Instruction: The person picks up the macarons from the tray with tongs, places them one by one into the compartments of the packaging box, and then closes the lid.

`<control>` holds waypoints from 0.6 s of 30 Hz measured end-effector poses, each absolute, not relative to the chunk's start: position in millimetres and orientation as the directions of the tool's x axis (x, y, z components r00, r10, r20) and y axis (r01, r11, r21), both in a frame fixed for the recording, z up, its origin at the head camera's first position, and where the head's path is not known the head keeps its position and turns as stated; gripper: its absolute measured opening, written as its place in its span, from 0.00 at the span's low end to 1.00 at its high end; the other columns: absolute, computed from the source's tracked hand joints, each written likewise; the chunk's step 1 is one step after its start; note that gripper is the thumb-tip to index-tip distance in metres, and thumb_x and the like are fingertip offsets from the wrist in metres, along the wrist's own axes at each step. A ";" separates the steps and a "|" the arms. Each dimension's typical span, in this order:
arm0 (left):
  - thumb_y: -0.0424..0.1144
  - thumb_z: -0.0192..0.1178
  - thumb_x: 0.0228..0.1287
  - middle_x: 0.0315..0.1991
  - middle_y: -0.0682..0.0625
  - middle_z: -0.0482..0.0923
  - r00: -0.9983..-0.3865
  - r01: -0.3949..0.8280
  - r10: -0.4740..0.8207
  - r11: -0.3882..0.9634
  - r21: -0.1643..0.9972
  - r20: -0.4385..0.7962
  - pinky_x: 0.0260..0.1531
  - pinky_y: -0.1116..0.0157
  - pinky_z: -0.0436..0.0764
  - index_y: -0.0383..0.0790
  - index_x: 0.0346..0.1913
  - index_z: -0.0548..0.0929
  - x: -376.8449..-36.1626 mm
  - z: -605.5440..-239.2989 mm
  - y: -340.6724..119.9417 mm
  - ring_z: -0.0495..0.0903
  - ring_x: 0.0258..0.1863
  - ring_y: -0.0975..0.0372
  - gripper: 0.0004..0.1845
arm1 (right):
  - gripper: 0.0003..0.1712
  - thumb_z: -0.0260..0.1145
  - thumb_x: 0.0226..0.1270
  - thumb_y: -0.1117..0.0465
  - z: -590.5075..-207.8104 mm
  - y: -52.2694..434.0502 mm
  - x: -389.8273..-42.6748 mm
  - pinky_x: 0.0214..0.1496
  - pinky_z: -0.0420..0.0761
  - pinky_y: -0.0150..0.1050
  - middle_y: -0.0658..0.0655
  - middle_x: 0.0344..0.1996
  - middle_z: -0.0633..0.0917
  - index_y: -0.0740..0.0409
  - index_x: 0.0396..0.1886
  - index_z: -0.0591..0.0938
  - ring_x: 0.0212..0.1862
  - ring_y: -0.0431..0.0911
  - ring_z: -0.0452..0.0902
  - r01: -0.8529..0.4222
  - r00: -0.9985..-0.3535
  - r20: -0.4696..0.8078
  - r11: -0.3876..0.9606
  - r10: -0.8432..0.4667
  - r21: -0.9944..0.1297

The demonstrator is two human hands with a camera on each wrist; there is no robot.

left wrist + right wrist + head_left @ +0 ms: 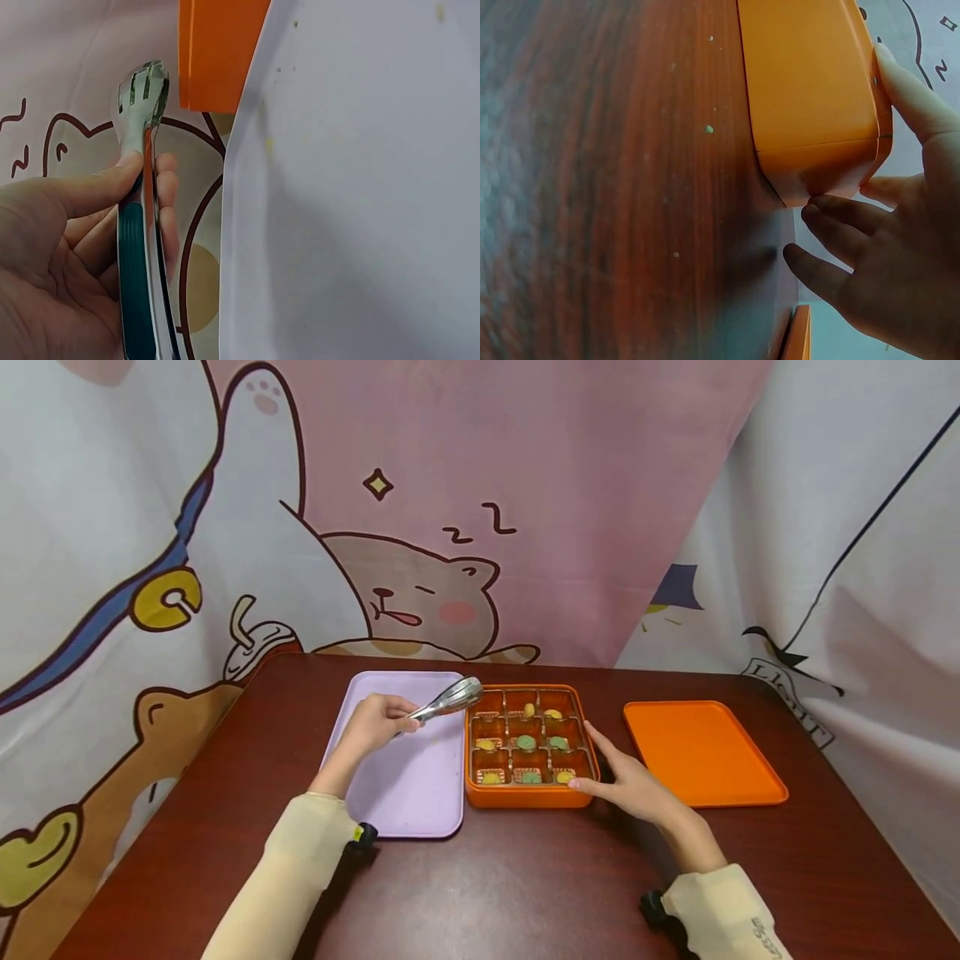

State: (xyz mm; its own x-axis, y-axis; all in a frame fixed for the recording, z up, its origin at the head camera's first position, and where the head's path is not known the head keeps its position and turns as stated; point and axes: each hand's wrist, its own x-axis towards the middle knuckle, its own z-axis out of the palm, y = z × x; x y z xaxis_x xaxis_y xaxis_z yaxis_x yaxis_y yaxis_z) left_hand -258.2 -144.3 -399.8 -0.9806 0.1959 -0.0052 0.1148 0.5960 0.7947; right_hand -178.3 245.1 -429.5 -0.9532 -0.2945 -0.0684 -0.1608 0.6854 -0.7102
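Observation:
My left hand (375, 723) grips metal tongs (448, 699) with a green-lined handle (135, 262); their closed tips (141, 91) hover over the far right part of a lilac tray (408, 777), next to the orange box. The orange box (528, 739) has a grid of compartments holding small yellow and green pieces. My right hand (626, 781) holds the box's near right corner (825, 169), thumb along the right side (907, 86) and fingers against the front wall.
An orange lid (701, 752) lies flat to the right of the box. All stands on a dark wooden table (525, 877). Cartoon-printed curtains (420, 510) hang close behind and at both sides.

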 end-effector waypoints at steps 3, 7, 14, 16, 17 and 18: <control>0.34 0.67 0.55 0.34 0.46 0.87 -0.980 0.118 0.197 0.604 0.788 -0.003 0.30 0.69 0.75 0.36 0.42 0.86 -258.0 -399.1 -140.3 0.81 0.31 0.66 0.11 | 0.55 0.65 0.59 0.41 -429.4 244.8 -178.5 0.62 0.59 0.65 0.65 0.71 0.58 0.41 0.76 0.40 0.68 0.63 0.58 -0.162 -0.953 -0.067 0.683 -0.296 -0.712; 0.34 0.67 0.55 0.34 0.46 0.87 -0.979 0.141 0.205 0.622 0.770 0.013 0.30 0.68 0.75 0.36 0.42 0.86 -258.2 -398.8 -135.5 0.81 0.31 0.65 0.11 | 0.55 0.65 0.59 0.40 -428.2 244.1 -179.0 0.62 0.58 0.66 0.65 0.72 0.57 0.42 0.76 0.41 0.68 0.64 0.57 -0.176 -0.952 -0.057 0.691 -0.300 -0.701; 0.38 0.68 0.55 0.38 0.45 0.86 -0.978 0.140 0.207 0.644 0.752 0.005 0.34 0.66 0.76 0.37 0.45 0.85 -256.8 -396.2 -130.4 0.82 0.35 0.61 0.14 | 0.55 0.65 0.59 0.40 -429.3 244.4 -178.7 0.62 0.59 0.65 0.65 0.71 0.58 0.43 0.76 0.41 0.67 0.64 0.58 -0.174 -0.952 -0.062 0.696 -0.301 -0.696; 0.38 0.67 0.56 0.39 0.44 0.86 -0.979 0.136 0.202 0.649 0.749 0.002 0.34 0.66 0.75 0.37 0.46 0.85 -256.1 -395.4 -132.1 0.81 0.36 0.61 0.15 | 0.55 0.65 0.59 0.40 -430.0 244.6 -178.7 0.62 0.60 0.65 0.66 0.70 0.59 0.43 0.76 0.41 0.67 0.63 0.60 -0.175 -0.952 -0.059 0.693 -0.300 -0.699; 0.39 0.67 0.56 0.39 0.44 0.86 -0.980 0.134 0.200 0.650 0.748 0.002 0.34 0.66 0.75 0.37 0.46 0.85 -255.6 -394.8 -133.6 0.81 0.36 0.60 0.15 | 0.56 0.65 0.59 0.40 -430.6 245.0 -178.8 0.62 0.60 0.65 0.66 0.70 0.59 0.43 0.76 0.41 0.67 0.63 0.60 -0.175 -0.953 -0.058 0.694 -0.298 -0.698; 0.39 0.67 0.56 0.40 0.44 0.86 -0.980 0.131 0.198 0.647 0.751 0.000 0.33 0.66 0.75 0.37 0.47 0.85 -254.9 -394.3 -135.2 0.80 0.36 0.60 0.16 | 0.56 0.65 0.59 0.40 -430.9 245.6 -178.6 0.61 0.60 0.65 0.66 0.70 0.59 0.43 0.76 0.40 0.67 0.64 0.60 -0.175 -0.953 -0.057 0.696 -0.296 -0.697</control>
State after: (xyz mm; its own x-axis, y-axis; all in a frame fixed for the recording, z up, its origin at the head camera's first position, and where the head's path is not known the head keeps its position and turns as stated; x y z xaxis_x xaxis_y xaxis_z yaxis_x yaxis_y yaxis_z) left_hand -254.9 -135.2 -394.3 -0.9802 0.1980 0.0003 0.1309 0.6473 0.7509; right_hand -178.6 245.6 -430.9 -0.9535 -0.2961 -0.0566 -0.1748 0.6958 -0.6966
